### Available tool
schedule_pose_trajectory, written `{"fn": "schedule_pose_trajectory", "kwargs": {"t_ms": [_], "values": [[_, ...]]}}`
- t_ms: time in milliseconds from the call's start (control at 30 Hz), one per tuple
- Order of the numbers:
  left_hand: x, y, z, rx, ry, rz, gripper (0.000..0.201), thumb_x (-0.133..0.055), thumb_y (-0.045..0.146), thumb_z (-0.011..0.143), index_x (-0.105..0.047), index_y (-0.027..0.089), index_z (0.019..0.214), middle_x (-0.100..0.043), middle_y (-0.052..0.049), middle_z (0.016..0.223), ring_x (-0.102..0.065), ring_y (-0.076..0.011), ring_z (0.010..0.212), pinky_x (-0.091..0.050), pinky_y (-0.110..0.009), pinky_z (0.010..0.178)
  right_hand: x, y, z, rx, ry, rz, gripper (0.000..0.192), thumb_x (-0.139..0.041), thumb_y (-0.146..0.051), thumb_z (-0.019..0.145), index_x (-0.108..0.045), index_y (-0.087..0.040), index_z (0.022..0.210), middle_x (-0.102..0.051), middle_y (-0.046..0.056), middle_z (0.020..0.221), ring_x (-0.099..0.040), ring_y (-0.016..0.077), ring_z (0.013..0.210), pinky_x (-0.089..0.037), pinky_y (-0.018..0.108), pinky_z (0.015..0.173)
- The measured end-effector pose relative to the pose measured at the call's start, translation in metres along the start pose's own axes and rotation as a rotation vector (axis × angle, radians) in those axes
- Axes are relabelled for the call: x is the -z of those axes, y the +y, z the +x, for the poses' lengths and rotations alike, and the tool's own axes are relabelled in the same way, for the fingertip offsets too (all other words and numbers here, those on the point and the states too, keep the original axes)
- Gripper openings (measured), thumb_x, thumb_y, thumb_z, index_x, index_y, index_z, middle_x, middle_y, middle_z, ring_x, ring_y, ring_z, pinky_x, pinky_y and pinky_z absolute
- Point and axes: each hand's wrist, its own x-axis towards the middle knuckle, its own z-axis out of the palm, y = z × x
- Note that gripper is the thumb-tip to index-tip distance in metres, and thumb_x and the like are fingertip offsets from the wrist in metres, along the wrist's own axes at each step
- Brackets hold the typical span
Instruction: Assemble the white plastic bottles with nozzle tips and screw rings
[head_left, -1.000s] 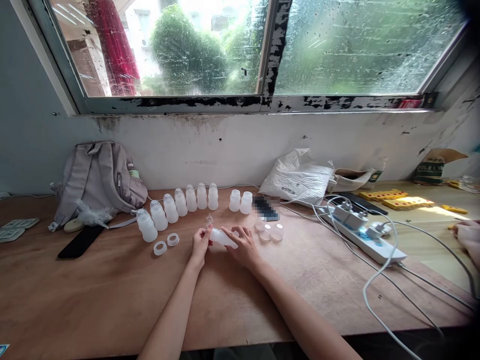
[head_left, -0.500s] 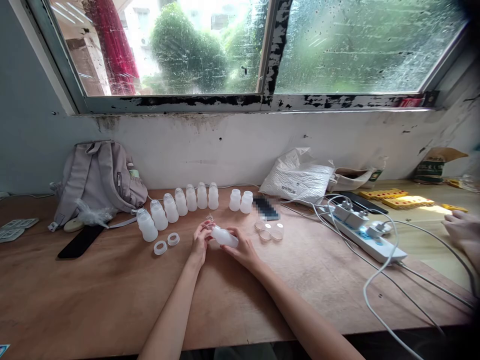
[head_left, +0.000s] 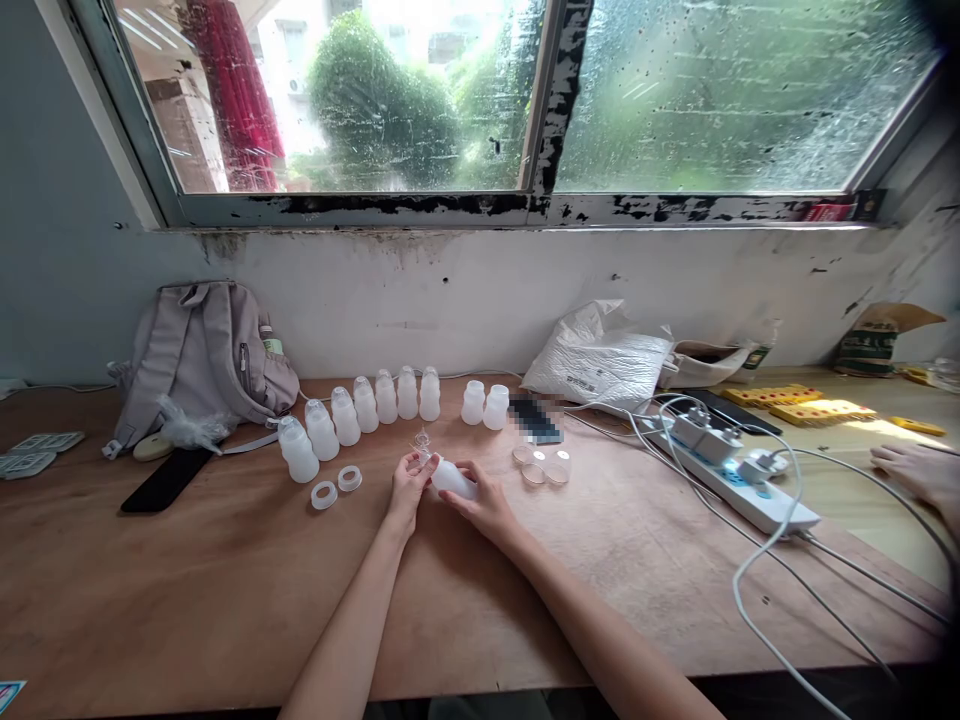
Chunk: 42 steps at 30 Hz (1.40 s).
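While your right hand (head_left: pixel 480 500) cups the small white bottle (head_left: pixel 452 478) lying sideways just above the wooden table (head_left: pixel 225 590), your left hand (head_left: pixel 409 482) pinches the clear cap (head_left: pixel 422 442) at its neck.

Bottle row (head_left: pixel 360 415) behind two rings (head_left: pixel 336 487); backpack (head_left: pixel 202 355) left, power strip (head_left: pixel 731 468) right

Both forearms are bare from the lower edge of the view up to the wrists; no sleeve, watch, bracelet or glove shows. The left hand (head_left: pixel 409 487) and right hand (head_left: pixel 484 503) are slender, with long thin fingers (head_left: pixel 459 467) bearing no rings. The nails are too small to make out.
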Motion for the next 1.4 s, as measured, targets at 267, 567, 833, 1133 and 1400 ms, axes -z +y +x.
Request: {"fn": "schedule_pose_trajectory", "kwargs": {"t_ms": [267,567,833,1133,1400], "values": [[-0.004,0.009,-0.009,-0.025,-0.207,-0.119,0.049,-0.069,0.032,0.063,-0.045,0.016,0.103,-0.062,-0.006,0.087,-0.059,-0.0145,0.072,-0.044,-0.025,0.065,0.002,-0.017,-0.004,-0.388,-0.275,0.634,0.038,-0.054,-0.047,0.068,-0.051,-0.016,0.088,-0.061,0.005,0.068,-0.051,0.0131,0.047,-0.034,0.022,0.037],[-0.019,-0.005,-0.015,0.072,0.008,0.008,0.044,-0.060,0.050,0.064,-0.057,0.011,0.086,-0.065,-0.011,0.084,-0.061,-0.0190,0.071,-0.046,-0.027,0.063,-0.022,-0.021,-0.014,-0.336,-0.054,0.630,0.029,-0.064,-0.041,0.064,-0.050,-0.018,0.075,-0.059,0.001,0.069,-0.055,0.0149,0.061,-0.040,0.024,0.052],[-0.021,-0.007,-0.021,0.053,0.036,0.079,0.043,-0.055,0.050,0.066,-0.059,0.011,0.085,-0.062,-0.003,0.062,-0.042,-0.0069,0.030,-0.024,-0.019,0.026,-0.017,-0.011,-0.011,-0.499,-0.368,0.921,0.029,-0.048,-0.046,0.075,-0.046,-0.018,0.082,-0.057,0.002,0.059,-0.051,0.0138,0.041,-0.032,0.021,0.031],[-0.026,0.000,-0.024,0.062,-0.054,-0.076,0.050,-0.059,0.049,0.066,-0.053,0.015,0.102,-0.062,-0.003,0.073,-0.052,-0.0075,0.046,-0.036,-0.017,0.039,-0.021,-0.011,-0.008,-0.384,-0.183,0.866,0.029,-0.047,-0.048,0.076,-0.043,-0.023,0.090,-0.056,0.000,0.068,-0.053,0.0148,0.051,-0.036,0.022,0.036],[-0.019,-0.006,-0.017,0.019,-0.014,-0.044,0.045,-0.061,0.046,0.066,-0.056,0.014,0.098,-0.062,-0.006,0.083,-0.059,-0.0140,0.069,-0.043,-0.020,0.057,0.015,0.004,0.011,0.103,0.260,-0.177,0.023,-0.047,-0.040,0.077,-0.053,-0.022,0.088,-0.054,0.005,0.091,-0.050,0.0212,0.085,-0.036,0.038,0.078]]}}
